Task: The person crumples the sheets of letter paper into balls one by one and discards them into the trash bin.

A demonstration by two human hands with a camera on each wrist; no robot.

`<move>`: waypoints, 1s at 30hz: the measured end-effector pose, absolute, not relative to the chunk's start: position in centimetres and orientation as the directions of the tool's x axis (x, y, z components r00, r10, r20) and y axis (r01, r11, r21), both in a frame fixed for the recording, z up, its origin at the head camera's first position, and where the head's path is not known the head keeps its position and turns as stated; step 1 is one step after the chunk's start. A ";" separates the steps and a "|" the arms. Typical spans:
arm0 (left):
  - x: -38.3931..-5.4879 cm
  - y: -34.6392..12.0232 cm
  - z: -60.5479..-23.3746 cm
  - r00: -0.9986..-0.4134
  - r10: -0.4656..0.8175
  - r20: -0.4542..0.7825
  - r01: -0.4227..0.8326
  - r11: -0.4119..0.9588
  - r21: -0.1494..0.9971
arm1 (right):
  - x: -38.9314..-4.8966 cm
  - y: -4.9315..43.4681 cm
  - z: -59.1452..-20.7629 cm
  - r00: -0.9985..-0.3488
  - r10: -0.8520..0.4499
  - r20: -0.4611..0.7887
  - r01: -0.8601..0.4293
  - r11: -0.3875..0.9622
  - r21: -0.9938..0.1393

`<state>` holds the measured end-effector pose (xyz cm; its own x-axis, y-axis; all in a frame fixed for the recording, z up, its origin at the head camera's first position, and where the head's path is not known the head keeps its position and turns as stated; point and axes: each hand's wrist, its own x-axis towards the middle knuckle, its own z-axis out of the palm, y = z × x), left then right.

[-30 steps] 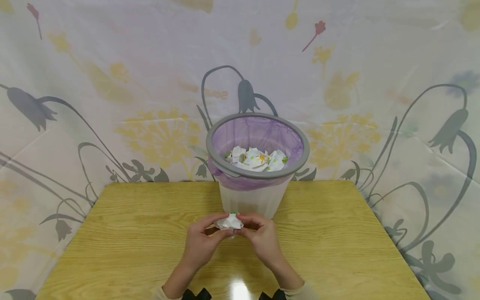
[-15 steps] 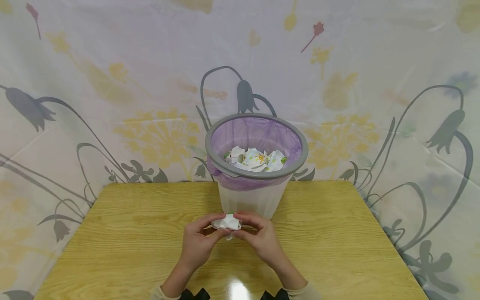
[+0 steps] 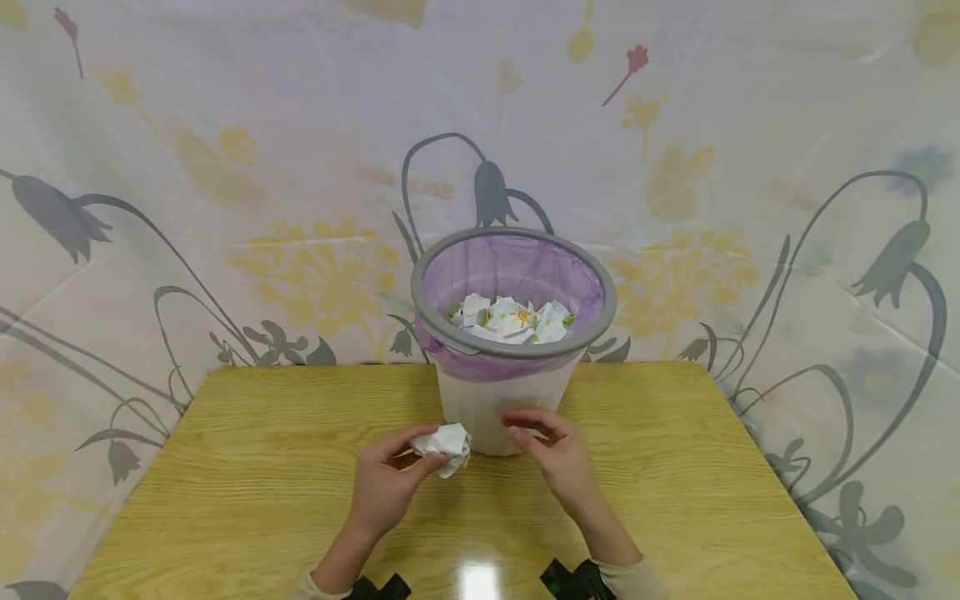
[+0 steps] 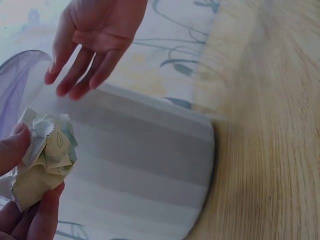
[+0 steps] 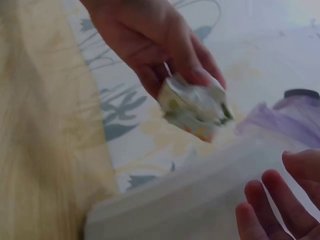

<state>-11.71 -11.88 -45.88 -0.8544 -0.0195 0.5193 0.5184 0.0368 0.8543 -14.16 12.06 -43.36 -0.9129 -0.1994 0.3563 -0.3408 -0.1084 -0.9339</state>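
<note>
A crumpled ball of white printed paper (image 3: pixel 448 443) is pinched between the thumb and fingers of my left hand (image 3: pixel 386 483), above the table in front of the bin. Green and orange print shows on the paper ball (image 5: pixel 195 107) in the right wrist view. My right hand (image 3: pixel 558 462) is apart from it, to the right, its fingers loosely bent and holding nothing. Behind both hands stands a whitish waste bin (image 3: pixel 480 408) with a grey rim and a purple liner (image 3: pixel 487 258). Several crumpled papers (image 3: pixel 513 319) lie inside it.
The bin stands on a wooden table (image 3: pixel 285 467), near its back edge. A flower-printed cloth (image 3: pixel 315 125) hangs behind and along both sides. Light glares off the table's front (image 3: pixel 480 579).
Both hands held the paper ball earlier. My right hand has let go and moved right. My left hand has shifted slightly left with the ball. The bin has stayed put.
</note>
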 end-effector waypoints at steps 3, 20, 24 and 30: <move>-11.7 -12.2 -46.0 -0.861 -0.028 0.508 0.506 0.049 0.861 | -14.5 13.1 -42.7 -0.917 -0.148 0.371 -0.360 -0.094 -0.928; -12.4 -15.8 -45.6 -0.851 -0.151 0.503 0.473 0.196 0.859 | -18.2 19.7 -37.2 -0.877 0.206 0.433 -0.451 -0.049 -0.891; -12.8 -16.6 -45.4 -0.842 -0.173 0.512 0.470 0.230 0.852 | -19.5 20.4 -36.1 -0.860 0.207 0.465 -0.474 0.008 -0.880; -14.0 -17.9 -45.3 -0.812 -0.188 0.552 0.495 0.278 0.823 | -21.2 20.7 -34.7 -0.855 0.144 0.498 -0.485 0.118 -0.867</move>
